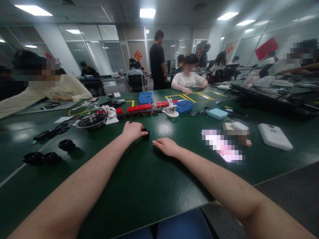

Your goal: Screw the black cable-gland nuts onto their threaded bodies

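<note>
My left hand [134, 130] is closed round a small black rounded part [146, 134] on the green table [139, 186], most of it hidden by the fingers. Just to the right, apart from that part, my right hand [166, 146] rests on the tabletop with its fingers curled in and thumb and forefinger together. Whatever it may hold is hidden. Nearer my left forearm stand several glossy black rounded parts, one [66, 145] on its own and others [33, 158] side by side.
Beyond my hands are a metal bowl [91, 122] with black cable, a white clip-on stand [170, 109], a red strip [139, 107] and a blue bin [184, 105]. At right lie a light-blue case [217, 113] and a white box [275, 136]. People sit across and at left.
</note>
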{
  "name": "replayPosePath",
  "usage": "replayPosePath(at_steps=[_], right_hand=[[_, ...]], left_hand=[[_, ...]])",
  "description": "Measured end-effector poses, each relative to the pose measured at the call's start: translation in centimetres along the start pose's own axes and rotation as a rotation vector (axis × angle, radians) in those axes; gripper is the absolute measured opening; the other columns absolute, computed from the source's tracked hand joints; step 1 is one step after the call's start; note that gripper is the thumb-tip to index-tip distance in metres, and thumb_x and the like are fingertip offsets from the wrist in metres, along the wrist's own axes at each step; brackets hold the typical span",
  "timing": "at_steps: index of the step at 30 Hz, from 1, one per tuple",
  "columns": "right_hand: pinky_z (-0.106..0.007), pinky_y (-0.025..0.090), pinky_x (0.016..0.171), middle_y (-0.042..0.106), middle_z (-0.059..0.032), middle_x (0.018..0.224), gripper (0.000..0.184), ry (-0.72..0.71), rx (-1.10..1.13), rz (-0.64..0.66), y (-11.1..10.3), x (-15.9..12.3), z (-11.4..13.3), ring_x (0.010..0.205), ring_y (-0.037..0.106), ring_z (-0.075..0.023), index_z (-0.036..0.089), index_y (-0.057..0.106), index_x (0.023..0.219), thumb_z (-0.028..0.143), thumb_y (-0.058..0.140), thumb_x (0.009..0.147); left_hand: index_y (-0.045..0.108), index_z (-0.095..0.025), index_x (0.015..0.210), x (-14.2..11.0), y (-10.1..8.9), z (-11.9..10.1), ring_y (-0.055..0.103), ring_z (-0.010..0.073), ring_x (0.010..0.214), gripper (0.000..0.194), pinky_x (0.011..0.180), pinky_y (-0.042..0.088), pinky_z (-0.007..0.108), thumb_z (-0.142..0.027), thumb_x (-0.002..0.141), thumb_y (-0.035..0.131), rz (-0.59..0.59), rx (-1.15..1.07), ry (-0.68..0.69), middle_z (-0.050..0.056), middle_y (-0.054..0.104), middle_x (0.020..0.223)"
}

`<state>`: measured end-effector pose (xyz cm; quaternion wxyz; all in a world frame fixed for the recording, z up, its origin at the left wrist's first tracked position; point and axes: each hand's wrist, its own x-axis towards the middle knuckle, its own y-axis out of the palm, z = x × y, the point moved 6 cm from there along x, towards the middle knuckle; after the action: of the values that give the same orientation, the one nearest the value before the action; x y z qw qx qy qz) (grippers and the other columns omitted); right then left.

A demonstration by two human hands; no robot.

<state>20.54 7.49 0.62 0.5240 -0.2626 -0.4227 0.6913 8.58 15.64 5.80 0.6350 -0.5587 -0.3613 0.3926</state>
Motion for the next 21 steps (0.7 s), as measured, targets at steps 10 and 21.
replayPosePath(at_steps=[10,21], right_hand=[[-0.023,0.038,0.065,0.066,-0.0062,0.089,0.050,-0.019,-0.004,0.003,0.2,0.0,-0.2,0.080,0.059,-0.0167,0.017,0.065,0.089,0.047,0.024,0.091],[-0.024,0.037,0.062,0.066,-0.0066,0.083,0.052,-0.034,-0.019,-0.002,0.2,0.0,-0.1,0.075,0.058,-0.0170,0.018,0.065,0.087,0.051,0.026,0.089]], left_hand=[[0.065,-0.016,0.091,1.8,-0.4,-0.1,0.058,0.0275,0.095,0.040,0.089,0.033,0.041,-0.051,0.078,0.050,0.033,0.069,-0.107,0.013,0.064,0.101],[0.065,-0.017,0.092,4.2,-0.2,1.7,0.055,0.0304,0.101,0.043,0.083,0.039,0.039,-0.054,0.076,0.049,0.081,0.103,-0.193,0.016,0.061,0.107]])
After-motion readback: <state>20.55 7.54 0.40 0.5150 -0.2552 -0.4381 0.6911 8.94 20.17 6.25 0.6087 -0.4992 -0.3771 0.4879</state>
